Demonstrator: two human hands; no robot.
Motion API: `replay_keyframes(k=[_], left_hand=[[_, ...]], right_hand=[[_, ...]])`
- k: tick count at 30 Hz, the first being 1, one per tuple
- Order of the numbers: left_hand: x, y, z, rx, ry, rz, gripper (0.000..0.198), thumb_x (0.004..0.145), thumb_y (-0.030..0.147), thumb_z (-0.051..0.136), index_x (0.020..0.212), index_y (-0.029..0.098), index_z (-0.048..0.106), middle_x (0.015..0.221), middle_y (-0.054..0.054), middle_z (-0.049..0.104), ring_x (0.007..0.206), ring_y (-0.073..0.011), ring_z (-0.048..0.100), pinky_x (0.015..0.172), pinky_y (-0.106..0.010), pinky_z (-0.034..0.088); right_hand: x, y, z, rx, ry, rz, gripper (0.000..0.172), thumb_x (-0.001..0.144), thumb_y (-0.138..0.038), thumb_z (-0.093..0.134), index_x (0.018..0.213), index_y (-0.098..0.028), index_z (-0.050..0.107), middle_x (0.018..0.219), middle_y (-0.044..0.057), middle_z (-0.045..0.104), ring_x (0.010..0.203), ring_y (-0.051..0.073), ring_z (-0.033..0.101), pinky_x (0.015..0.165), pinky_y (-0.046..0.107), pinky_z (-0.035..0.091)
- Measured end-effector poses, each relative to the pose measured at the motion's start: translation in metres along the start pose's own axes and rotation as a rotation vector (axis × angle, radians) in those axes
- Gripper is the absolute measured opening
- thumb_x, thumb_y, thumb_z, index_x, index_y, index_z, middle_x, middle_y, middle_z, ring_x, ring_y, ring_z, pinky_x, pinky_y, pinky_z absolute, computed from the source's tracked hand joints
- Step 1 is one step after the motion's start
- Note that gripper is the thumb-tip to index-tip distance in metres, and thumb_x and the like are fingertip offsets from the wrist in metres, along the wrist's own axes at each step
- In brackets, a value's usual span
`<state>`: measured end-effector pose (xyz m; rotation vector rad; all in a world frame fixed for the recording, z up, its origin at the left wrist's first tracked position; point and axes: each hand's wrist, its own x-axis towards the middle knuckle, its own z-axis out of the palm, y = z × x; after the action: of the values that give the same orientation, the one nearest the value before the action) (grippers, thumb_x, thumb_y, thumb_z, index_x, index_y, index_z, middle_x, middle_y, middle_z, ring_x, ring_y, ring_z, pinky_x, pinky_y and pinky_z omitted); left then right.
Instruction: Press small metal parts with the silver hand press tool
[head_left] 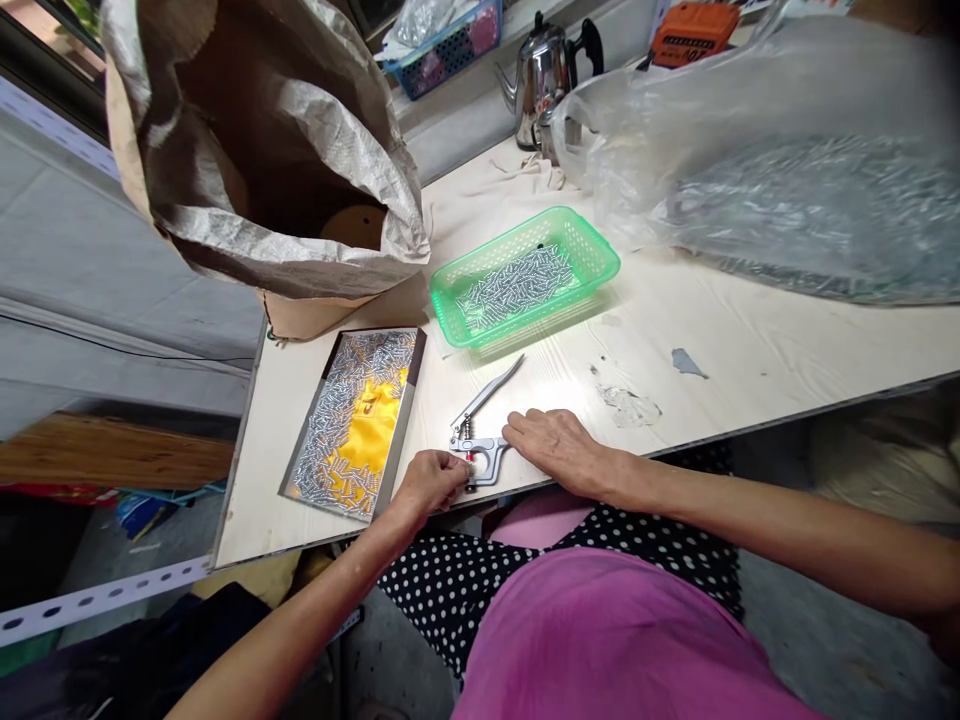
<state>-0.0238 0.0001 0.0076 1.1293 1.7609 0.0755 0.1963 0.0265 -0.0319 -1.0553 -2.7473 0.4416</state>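
Grey hand pliers, of the snap-fastener kind, lie near the table's front edge with the upper handle raised and a spring below it. My right hand is closed around the end of the lower handle. At the jaw, by a small red part, my left hand pinches with thumb and fingers. Whatever sits between those fingertips is too small to make out. Just left of it lies a shallow box with many small silvery pieces on yellow cloth. Behind the pliers stands a green plastic basket holding similar silvery pieces.
A large open woven sack stands at the table's back left. To the right, a big clear plastic bag bulges with silvery pieces. A metal kettle, a blue basket and an orange box are behind.
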Motion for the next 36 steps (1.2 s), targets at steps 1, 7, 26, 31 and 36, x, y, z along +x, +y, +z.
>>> replay_keyframes(k=[1, 7, 26, 31, 36], left_hand=[[-0.002, 0.0, 0.001, -0.017, 0.02, -0.005, 0.03, 0.073, 0.043, 0.062, 0.059, 0.017, 0.055, 0.043, 0.006, 0.045, 0.038, -0.0068, 0.037, 0.04, -0.02, 0.03], [-0.006, 0.0, 0.003, -0.083, 0.029, -0.021, 0.032, 0.071, 0.046, 0.064, 0.064, 0.016, 0.057, 0.046, 0.006, 0.046, 0.041, -0.0067, 0.038, 0.039, -0.019, 0.032], [-0.013, -0.005, 0.011, -0.21, 0.104, -0.035, 0.034, 0.067, 0.045, 0.073, 0.069, 0.013, 0.061, 0.051, 0.006, 0.047, 0.044, -0.0071, 0.043, 0.039, -0.018, 0.041], [-0.019, -0.009, 0.011, -0.076, 0.124, -0.004, 0.032, 0.079, 0.045, 0.062, 0.072, 0.015, 0.062, 0.054, 0.003, 0.051, 0.048, -0.0111, 0.049, 0.046, -0.023, 0.045], [-0.027, -0.004, 0.012, 0.408, 0.459, 0.447, 0.023, 0.089, 0.038, 0.057, 0.094, 0.017, 0.066, 0.093, -0.008, 0.066, 0.089, -0.0227, 0.062, 0.08, -0.037, 0.052]], right_hand=[[0.0, 0.0, 0.0, 0.003, 0.0, 0.0, 0.021, 0.092, -0.005, 0.038, 0.098, -0.019, 0.053, 0.097, 0.007, 0.06, 0.081, 0.02, 0.049, 0.058, 0.033, 0.024], [0.002, 0.002, -0.011, 0.034, -0.016, 0.016, 0.009, 0.093, -0.017, 0.051, 0.099, -0.018, 0.057, 0.106, 0.01, 0.06, 0.093, 0.023, 0.051, 0.071, 0.033, 0.036], [0.031, 0.024, -0.037, -0.072, -0.045, -0.016, 0.069, 0.072, -0.054, 0.075, 0.12, -0.009, 0.054, 0.116, 0.016, 0.059, 0.107, 0.032, 0.047, 0.092, 0.044, 0.03], [0.03, 0.021, -0.039, -0.107, -0.066, -0.004, 0.057, 0.076, -0.05, 0.075, 0.113, -0.01, 0.058, 0.113, 0.014, 0.061, 0.106, 0.031, 0.048, 0.089, 0.042, 0.031], [0.031, 0.019, -0.035, -0.115, -0.062, -0.016, 0.044, 0.079, -0.042, 0.075, 0.107, -0.01, 0.061, 0.11, 0.012, 0.061, 0.104, 0.029, 0.05, 0.088, 0.04, 0.033]])
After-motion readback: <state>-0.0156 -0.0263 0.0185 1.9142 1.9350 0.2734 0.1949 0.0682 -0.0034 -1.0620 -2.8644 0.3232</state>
